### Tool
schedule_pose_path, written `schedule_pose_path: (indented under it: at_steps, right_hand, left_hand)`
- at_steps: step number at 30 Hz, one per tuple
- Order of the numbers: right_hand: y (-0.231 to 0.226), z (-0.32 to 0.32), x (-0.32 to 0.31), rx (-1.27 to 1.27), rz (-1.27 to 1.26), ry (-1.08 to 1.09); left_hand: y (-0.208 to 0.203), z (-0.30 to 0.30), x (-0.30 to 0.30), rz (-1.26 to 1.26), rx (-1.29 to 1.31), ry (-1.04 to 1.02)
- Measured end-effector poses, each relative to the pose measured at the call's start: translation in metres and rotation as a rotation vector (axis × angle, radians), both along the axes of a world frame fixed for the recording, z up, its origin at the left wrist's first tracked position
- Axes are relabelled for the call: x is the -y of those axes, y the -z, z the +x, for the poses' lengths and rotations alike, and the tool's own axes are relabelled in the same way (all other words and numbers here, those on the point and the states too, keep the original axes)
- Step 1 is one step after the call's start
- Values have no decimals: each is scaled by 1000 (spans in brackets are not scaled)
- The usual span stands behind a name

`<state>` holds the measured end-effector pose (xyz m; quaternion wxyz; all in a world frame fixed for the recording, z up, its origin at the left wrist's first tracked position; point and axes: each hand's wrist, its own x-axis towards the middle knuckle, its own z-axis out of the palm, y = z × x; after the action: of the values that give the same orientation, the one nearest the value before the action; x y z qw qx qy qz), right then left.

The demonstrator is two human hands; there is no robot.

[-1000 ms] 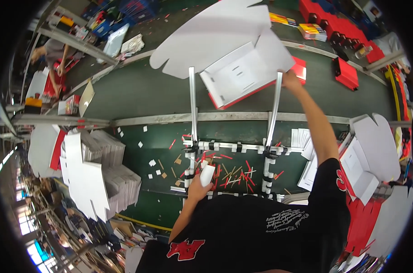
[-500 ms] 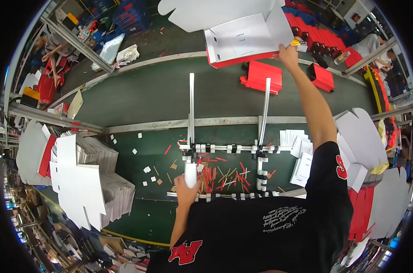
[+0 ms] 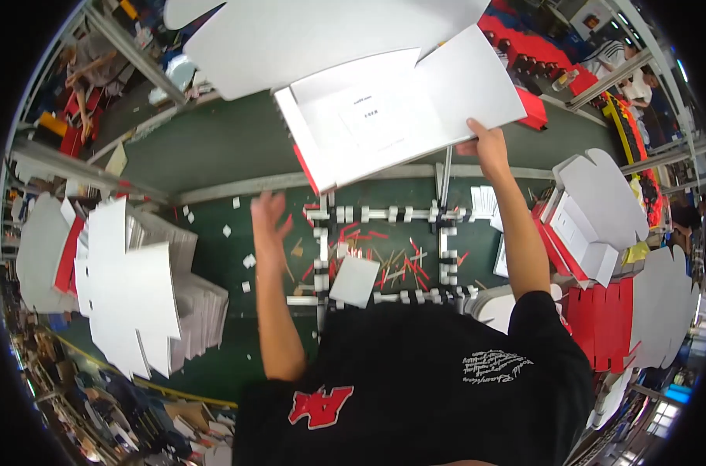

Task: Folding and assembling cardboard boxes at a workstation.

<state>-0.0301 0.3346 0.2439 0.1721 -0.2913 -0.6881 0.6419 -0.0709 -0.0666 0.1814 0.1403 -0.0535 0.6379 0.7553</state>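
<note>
A large open cardboard box (image 3: pixel 415 128), white inside and red outside, hangs tilted beyond the metal frame. My right hand (image 3: pixel 489 151) grips its near right edge, thumb on the white inner side and fingers mostly hidden below. My left hand (image 3: pixel 269 225) is raised over the green table, slightly blurred, fingers apart and holding nothing, short of the box's left corner. Between my body and the box stands the metal frame (image 3: pixel 380 213) with black-and-white clips. A white card piece (image 3: pixel 355 281) lies across its near left part, over scattered red and brown strips (image 3: pixel 399 264).
Stacked flat white box blanks (image 3: pixel 131 287) stand at left. On the right are another open box (image 3: pixel 574 225) and red-and-white blanks (image 3: pixel 601 326). A metal rail (image 3: pixel 221 185) separates the table from the green belt (image 3: pixel 190 147). Other people work at far left and far right.
The box has come nearer and left in my right hand, swinging wider into view. My left hand has let go of the white piece and moved up and left.
</note>
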Motion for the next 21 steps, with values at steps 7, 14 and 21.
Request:
schedule_pose_path:
  at_steps: [7, 14, 21]
  right_hand:
    - [44, 61, 78, -121, 46, -31]
    - [32, 30, 155, -70, 144, -131]
    - [50, 29, 190, -122, 152, -113]
  left_hand:
    - [-13, -3, 6, -519, 20, 49]
    - [25, 9, 73, -381, 172, -191]
    - [32, 17, 69, -1090, -53, -425]
